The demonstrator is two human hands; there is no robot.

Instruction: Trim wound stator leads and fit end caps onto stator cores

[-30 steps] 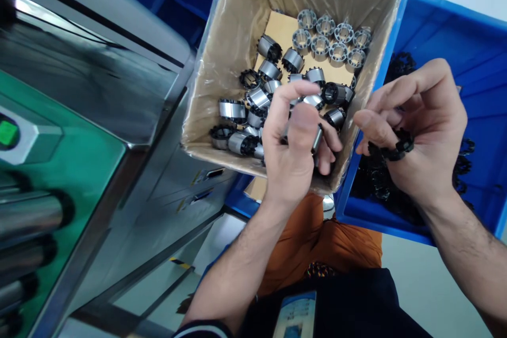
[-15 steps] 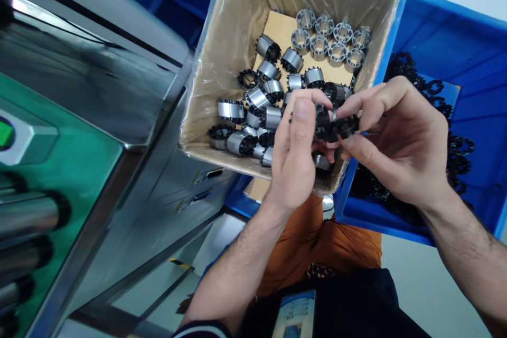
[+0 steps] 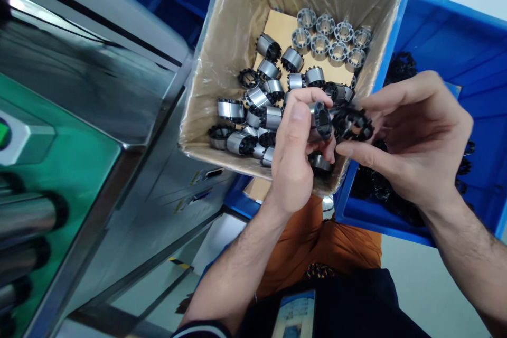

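My left hand (image 3: 295, 153) is closed around a short metal motor core (image 3: 320, 121), its open end facing right. Between the fingertips and thumb of my right hand (image 3: 415, 142) is a black toothed plastic ring (image 3: 354, 125), tilted and slightly blurred, close beside the core's end. Whether ring and core touch is hard to tell. Beneath both hands stands a carton (image 3: 222, 26) lined with clear plastic. Inside it, cores with black rings (image 3: 231, 110) lie in a loose heap, and bare metal cores (image 3: 320, 46) stand in rows on a cardboard sheet (image 3: 279, 26).
A blue bin (image 3: 455, 26) holding many black rings (image 3: 402, 66) adjoins the carton on the right. To the left is a metal machine with a green surface (image 3: 79, 153) bearing metal cylinders (image 3: 27, 211). A phone (image 3: 295, 314) shows at the bottom.
My right hand has moved a little right, turning the black ring to show its face. The core's open end in my left hand now shows more clearly.
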